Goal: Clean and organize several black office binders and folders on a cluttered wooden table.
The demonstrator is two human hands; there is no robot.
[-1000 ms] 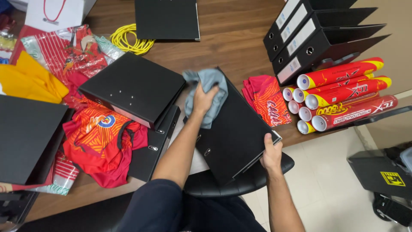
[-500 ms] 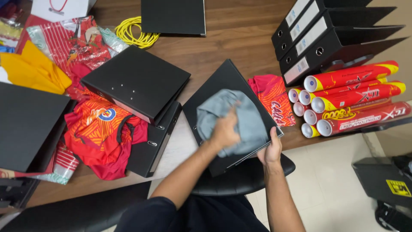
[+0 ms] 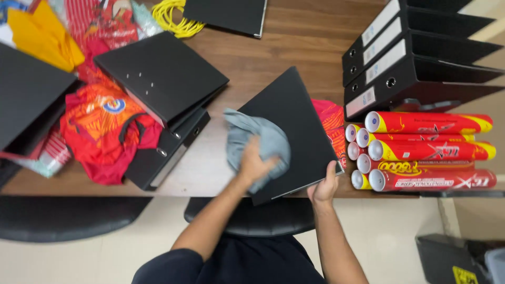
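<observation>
A black binder [image 3: 292,123] lies tilted at the near edge of the wooden table [image 3: 294,47]. My left hand [image 3: 254,163] presses a grey-blue cloth [image 3: 258,138] onto the binder's left part. My right hand [image 3: 323,186] grips the binder's near right corner, thumb on top. The binder overhangs the table edge above a black chair seat [image 3: 263,218].
Two stacked black binders [image 3: 160,79] lie to the left over red and orange garments [image 3: 102,123]. Red and yellow tubes [image 3: 421,150] lie stacked at the right, upright black binders [image 3: 415,52] behind them. A yellow cord [image 3: 176,18] and another binder [image 3: 226,13] sit at the far edge.
My left hand has swept the cloth from the binder's far corner down across the cover toward me. The right hand keeps its grip on the near corner.
</observation>
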